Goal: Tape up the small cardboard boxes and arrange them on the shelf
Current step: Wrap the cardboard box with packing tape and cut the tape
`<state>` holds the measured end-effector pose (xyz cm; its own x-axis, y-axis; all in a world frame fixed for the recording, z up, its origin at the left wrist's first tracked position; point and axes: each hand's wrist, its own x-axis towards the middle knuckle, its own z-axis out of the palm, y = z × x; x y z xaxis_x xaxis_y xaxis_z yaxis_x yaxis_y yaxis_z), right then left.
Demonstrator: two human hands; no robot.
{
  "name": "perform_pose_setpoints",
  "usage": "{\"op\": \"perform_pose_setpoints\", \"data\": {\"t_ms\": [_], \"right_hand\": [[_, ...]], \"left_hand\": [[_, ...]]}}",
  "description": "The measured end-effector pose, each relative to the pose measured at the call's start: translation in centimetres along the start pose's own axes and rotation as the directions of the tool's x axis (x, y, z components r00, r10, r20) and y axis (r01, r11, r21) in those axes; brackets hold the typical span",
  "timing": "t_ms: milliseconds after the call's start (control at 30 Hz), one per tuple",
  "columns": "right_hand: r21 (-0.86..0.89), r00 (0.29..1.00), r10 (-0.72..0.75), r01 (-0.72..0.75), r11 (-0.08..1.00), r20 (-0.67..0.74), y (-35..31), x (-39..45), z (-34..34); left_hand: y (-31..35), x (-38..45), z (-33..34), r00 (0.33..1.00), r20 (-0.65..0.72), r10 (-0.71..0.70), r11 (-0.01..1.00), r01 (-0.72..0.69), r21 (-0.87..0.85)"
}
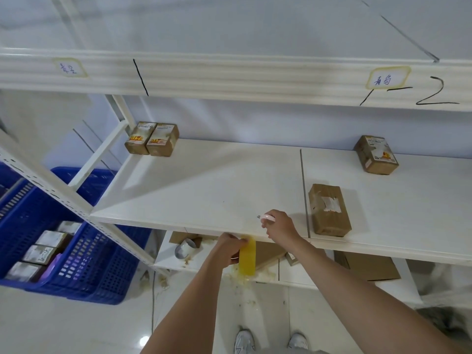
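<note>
At the shelf (204, 190) edge, left hand (227, 247) grips yellow tape (247, 259) while right hand (279, 226) clutches a small cutter (267, 217).

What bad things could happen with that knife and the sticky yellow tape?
1. The right hand grips a small cutter with its blade tip out, close to the left hand, so a slip could nick a finger.
2. The yellow tape hangs loose from the left hand's grip by the shelf edge; it might stick to the shelf or fold onto itself.
</note>
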<state>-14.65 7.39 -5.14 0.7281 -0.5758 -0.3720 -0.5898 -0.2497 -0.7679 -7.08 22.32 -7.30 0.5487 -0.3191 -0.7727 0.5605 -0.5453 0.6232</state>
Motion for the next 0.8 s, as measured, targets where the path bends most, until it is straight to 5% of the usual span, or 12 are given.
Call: {"op": "perform_pose_setpoints", "data": {"t_ms": [800], "right_hand": [[0.019,1.0,0.01,-0.011,1.0,0.021,1.7,-0.2,0.8]], "left_hand": [[-0.7,-0.5,0.7,0.997,-0.01,-0.076,0.995,0.076,-0.065]]}}
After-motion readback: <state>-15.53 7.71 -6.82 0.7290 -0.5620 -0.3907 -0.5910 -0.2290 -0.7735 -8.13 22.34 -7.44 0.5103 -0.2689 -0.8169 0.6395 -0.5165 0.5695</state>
